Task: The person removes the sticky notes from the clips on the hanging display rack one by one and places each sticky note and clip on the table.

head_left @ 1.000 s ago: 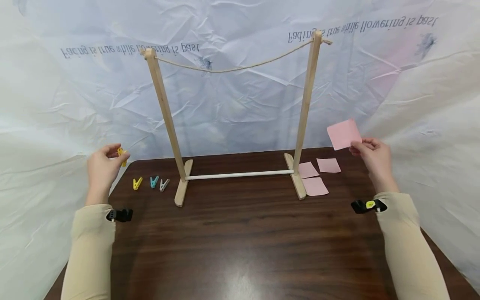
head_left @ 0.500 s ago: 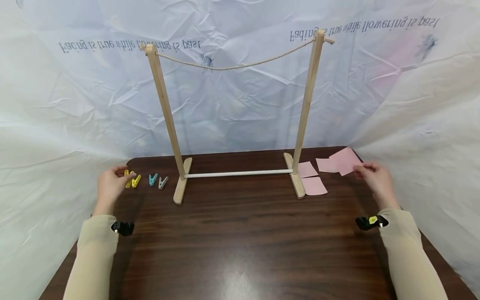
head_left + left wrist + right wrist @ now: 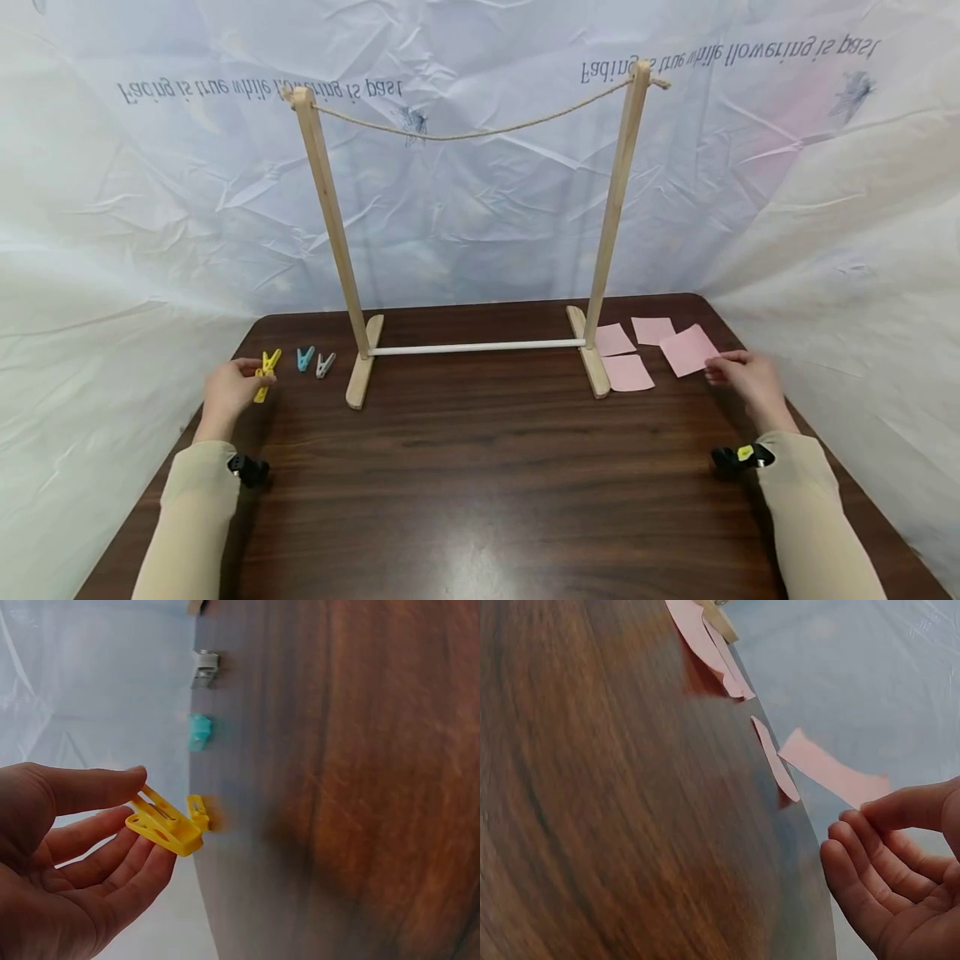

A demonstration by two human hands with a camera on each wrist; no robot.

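Note:
My left hand [image 3: 231, 390] pinches a yellow clothespin [image 3: 169, 825] between thumb and fingers, over the table's left side. Just beyond it lies another yellow clothespin [image 3: 272, 359], with a blue clothespin [image 3: 305, 358] and a grey clothespin [image 3: 325, 365] to its right. On the right side, my right hand [image 3: 750, 385] holds a pink square of paper [image 3: 688, 350] by one corner; in the right wrist view the sheet is above the tabletop. Three more pink papers [image 3: 628, 372] lie to its left, two of them beside the stand's right foot.
A wooden stand [image 3: 327, 217] rises at the back middle of the dark wooden table [image 3: 465, 467]. A slack cord [image 3: 450, 136] joins its post tops, and a white rod [image 3: 480, 347] joins them low down. A pale printed sheet [image 3: 480, 233] hangs behind.
Both hands have come down and nearer the table's front, the left with the clothespin and the right with the pink paper. Both have kept their grip.

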